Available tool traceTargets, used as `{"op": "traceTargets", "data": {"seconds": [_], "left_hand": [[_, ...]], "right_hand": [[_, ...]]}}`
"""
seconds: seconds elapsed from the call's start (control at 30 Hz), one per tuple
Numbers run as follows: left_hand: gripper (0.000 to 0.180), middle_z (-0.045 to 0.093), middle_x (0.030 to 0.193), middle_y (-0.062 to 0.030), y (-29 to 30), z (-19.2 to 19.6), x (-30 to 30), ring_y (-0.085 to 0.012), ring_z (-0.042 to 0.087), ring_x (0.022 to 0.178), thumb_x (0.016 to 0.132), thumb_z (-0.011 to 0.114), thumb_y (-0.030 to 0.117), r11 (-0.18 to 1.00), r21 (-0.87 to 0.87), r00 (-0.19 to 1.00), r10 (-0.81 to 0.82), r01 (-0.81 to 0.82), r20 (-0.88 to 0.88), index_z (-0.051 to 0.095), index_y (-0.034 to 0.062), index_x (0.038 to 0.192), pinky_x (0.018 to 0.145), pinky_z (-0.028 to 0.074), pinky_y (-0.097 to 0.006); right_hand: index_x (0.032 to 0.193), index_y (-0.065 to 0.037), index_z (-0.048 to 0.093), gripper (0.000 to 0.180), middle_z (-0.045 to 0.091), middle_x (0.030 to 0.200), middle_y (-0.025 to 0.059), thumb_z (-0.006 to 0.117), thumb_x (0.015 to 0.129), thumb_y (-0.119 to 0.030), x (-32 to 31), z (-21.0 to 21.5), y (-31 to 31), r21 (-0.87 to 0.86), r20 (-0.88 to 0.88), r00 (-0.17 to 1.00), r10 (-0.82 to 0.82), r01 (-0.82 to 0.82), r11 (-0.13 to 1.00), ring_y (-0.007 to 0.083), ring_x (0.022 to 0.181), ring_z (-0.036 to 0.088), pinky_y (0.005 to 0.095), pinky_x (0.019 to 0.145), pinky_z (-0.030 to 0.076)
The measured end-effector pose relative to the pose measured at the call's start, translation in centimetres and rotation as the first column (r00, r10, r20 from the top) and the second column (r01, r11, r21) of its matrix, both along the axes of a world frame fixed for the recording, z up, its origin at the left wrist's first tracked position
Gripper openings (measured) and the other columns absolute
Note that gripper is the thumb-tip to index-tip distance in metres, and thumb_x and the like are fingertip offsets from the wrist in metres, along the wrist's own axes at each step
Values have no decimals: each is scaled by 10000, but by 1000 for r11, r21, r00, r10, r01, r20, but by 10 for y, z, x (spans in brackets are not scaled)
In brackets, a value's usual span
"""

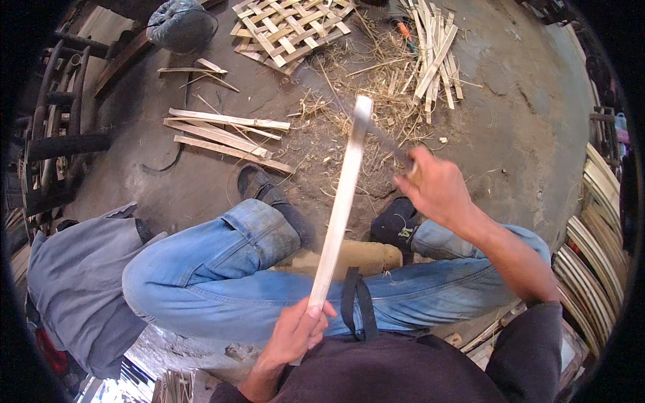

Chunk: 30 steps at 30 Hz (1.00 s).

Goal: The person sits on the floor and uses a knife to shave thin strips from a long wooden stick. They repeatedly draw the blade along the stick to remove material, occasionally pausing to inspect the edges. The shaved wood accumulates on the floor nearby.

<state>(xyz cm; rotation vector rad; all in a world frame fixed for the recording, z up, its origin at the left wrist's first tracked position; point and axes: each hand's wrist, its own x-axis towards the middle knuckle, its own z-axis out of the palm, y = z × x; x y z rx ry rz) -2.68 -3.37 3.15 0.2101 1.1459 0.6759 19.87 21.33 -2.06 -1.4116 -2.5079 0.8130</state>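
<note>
1. One long, flat, pale wood-like strip points away from the person, its long axis leaning slightly right toward the far end.
2. The left hand is clamped around the strip's near end; nearly all the length lies beyond that grip, over faded blue denim trousers and the grey-brown floor.
3. The right hand is closed on a narrow, dark, blurred blade, whose handle is mostly hidden in the fist.
4. From that fist the blade slants left and away, crossing the strip near its far end; blur hides whether they touch.
5. The right hand is nearer that far end, with the strip to its left.
</note>
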Motion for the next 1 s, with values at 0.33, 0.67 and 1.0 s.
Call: {"op": "traceTargets", "data": {"seconds": [0.33,0.67,1.0], "left_hand": [[338,444,740,17,17,-14,0,-55,418,590,1049,407,284,999,-19,935,42,-38,351,504,6,1215,497,347,-211],[322,382,722,41,15,-8,4,-36,310,556,1043,412,302,998,65,985,6,6,-175,516,7,1120,468,270,-207],[301,382,693,46,15,-12,11,-40,329,562,1052,392,293,992,126,984,-9,31,-177,528,24,1053,475,287,-212]], "right_hand": [[1041,0,571,304,652,850,50,744,836,-145,-58,0,-42,-737,-394,670,-629,178,652,105,765,631,278,676,536],[927,-35,508,170,601,736,155,610,834,-134,-16,32,-80,-176,179,917,357,-327,929,353,709,667,447,585,553],[860,-49,516,114,606,709,135,591,815,-122,-13,22,-56,-77,229,909,349,-340,937,316,654,675,454,537,545]]}}
